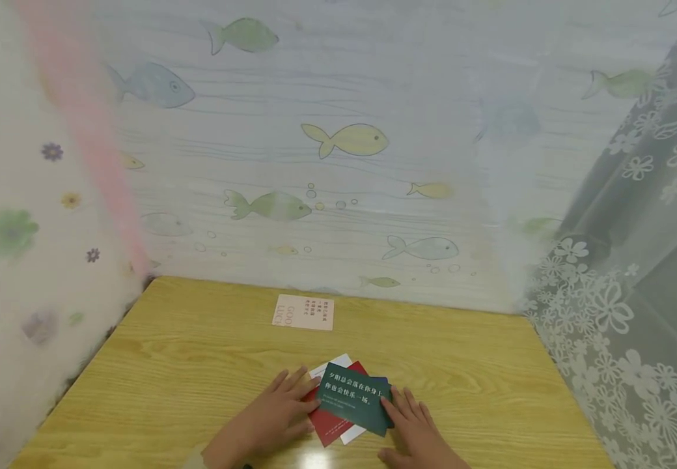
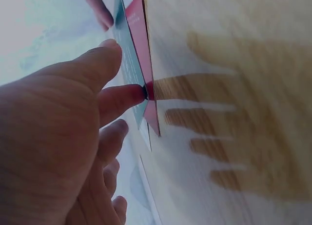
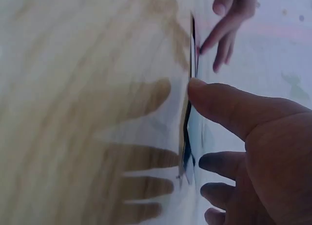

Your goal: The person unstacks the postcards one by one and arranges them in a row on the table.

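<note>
A loose pile of cards lies on the wooden table in the head view. On top is a dark green card [image 1: 355, 415] with white writing. Beneath it show a red card [image 1: 328, 430], a white card corner [image 1: 341, 359] and a sliver of blue card [image 1: 381, 380]. My left hand [image 1: 280, 413] lies at the pile's left side, its fingers spread and the index fingertip touching the cards' edge. At the right edge of the green card, my right hand [image 1: 417, 430] rests with extended fingers, a fingertip on that card. The left wrist view shows the red card [image 2: 137, 20] edge-on.
Farther back on the table [image 1: 198, 352] lies a pale pink card [image 1: 303, 312] printed with "GOOD LUCK". A fish-patterned curtain [image 1: 338, 228] hangs along the back edge. White floral lace [image 1: 614, 312] borders the right side, and flowered fabric [image 1: 51, 215] the left.
</note>
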`<state>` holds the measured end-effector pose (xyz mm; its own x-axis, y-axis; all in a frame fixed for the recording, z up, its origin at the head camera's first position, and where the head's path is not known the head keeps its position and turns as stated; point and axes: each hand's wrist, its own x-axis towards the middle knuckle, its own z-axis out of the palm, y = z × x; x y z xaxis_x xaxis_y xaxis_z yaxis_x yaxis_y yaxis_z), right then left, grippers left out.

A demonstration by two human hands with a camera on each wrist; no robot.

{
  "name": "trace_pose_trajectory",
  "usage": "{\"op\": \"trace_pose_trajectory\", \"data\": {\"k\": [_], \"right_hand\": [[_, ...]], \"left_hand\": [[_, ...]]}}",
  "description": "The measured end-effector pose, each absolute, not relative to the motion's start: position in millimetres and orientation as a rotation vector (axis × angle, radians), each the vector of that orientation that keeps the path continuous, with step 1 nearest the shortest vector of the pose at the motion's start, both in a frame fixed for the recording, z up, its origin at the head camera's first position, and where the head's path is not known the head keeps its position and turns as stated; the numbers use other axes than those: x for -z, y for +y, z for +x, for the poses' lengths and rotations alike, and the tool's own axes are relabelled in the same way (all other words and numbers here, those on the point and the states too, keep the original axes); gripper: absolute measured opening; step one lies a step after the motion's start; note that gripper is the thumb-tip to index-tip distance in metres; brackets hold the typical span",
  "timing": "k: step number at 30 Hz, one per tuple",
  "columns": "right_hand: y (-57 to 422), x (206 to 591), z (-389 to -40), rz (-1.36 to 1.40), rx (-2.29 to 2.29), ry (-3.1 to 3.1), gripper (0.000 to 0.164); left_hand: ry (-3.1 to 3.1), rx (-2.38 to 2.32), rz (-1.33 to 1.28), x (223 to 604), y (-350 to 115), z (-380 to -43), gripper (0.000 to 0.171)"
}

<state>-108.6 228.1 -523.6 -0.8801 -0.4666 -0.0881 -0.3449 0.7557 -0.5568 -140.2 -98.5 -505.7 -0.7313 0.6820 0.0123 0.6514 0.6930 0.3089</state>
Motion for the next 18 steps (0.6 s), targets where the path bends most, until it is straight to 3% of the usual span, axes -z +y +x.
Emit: {"op": "trace_pose_trajectory", "data": {"k": [6,18], "right_hand": [[236.1,520.0,-116.5,-0.579,0.748,2.745,0.100],[238.4,512.8,-124.5,-0.517,0.771,2.774,0.109]], "left_hand": [[2.755,-0.554,1.171,505.6,-98.6,-140.1,0.051],[2.745,-0.673,1.034,515.7,-99.9,-166.5,0.079]]}}
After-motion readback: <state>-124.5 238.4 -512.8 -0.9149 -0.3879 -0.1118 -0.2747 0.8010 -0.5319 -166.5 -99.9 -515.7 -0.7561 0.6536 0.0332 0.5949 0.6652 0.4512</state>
